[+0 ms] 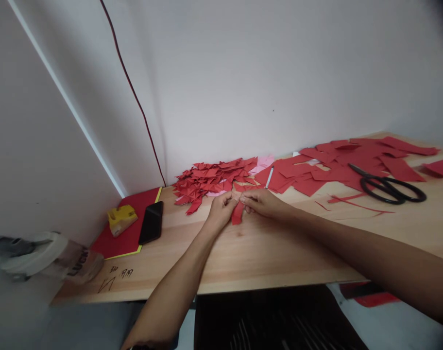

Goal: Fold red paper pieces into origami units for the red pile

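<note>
One red strip [237,217] at the middle of a pale wood table [250,262], pinched between left hand [221,210] and right hand [260,201], fingers drawn narrow and nearly meeting. Lower end of the strip sticking out toward the body; upper part covered by fingers, so impossible to tell how many folds made. Just beyond, by the wall [221,87], a thick heap [214,177] of small, pointed, folded red pieces: by the look of it, a good deal done. At the heap's right edge, some pink paper [264,164] and a pen [269,178]. Farther right, a broad spread of flat red papers [352,158], loosely overlapping, apparently unfolded; judging by so many, plenty left. In front of those, black-handled scissors [386,181], lying untouched, with thin red offcuts [347,198] near: some cutting done, seemingly. Well to the left, a phone [151,223] across the edge of a red folder [143,197] with yellow trim, and on the same folder a yellow object [122,218], too blurred to name. Nearest the left corner, a clear container [72,267] marked LUCKY, beside handwriting [127,272] on the wood.
</note>
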### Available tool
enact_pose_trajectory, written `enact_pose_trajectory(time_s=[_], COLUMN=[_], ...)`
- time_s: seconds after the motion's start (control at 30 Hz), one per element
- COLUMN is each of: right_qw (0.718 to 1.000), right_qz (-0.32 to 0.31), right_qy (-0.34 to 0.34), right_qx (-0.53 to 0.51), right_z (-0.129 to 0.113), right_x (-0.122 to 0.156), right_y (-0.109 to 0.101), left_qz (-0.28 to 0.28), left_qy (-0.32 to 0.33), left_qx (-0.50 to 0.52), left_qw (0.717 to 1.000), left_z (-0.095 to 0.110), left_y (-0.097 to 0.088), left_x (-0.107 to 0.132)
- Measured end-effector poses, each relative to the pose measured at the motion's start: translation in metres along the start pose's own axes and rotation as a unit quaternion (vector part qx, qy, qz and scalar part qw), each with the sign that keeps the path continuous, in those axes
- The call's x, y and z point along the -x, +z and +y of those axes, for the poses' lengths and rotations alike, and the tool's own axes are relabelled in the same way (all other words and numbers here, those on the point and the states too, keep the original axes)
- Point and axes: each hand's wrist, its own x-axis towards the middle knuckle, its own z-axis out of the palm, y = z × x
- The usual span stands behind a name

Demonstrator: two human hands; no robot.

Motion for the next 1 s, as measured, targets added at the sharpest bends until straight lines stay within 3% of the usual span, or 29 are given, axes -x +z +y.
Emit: enact_pose_trajectory(time_s=[0.53,1.0], right_qw=[0.999,0.998], right_qz=[-0.035,-0.015], right_qy=[0.002,-0.027], right_qx=[-0.032,0.058], right_z=[0.003,0.011], right_x=[-0.001,-0.001], right_y=[0.001,0.003], left_qz=[0.049,-0.011], left_qy=[0.007,0.023], left_qx=[-0.069,-0.125], left_qw=[0.996,0.992], left_z=[-0.002,-0.009], left_y=[0.001,-0.003], left_x=[0.001,-0.002])
